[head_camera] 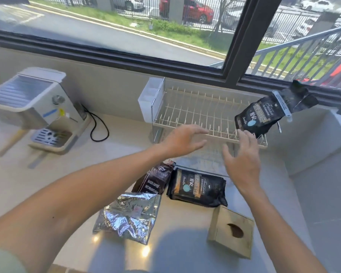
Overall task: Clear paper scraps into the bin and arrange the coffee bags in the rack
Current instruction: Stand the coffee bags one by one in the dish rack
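A white wire rack (185, 113) stands on the counter below the window. One black coffee bag with a white clip (264, 115) leans in the rack's right end. On the counter in front lie another black coffee bag (197, 188), a dark brown coffee bag (156, 180) and a silver foil bag (128, 217). My left hand (183, 139) hovers open over the rack's front edge. My right hand (242, 160) is open too, just below the leaning bag, its fingertips near the bag's bottom. No paper scraps are visible.
A white coffee machine (34, 107) with a black cable (98, 127) sits at the left. A small wooden box with a round hole (230, 231) stands at the front right. A white plastic holder (151, 99) hangs on the rack's left side. The counter steps down at the right.
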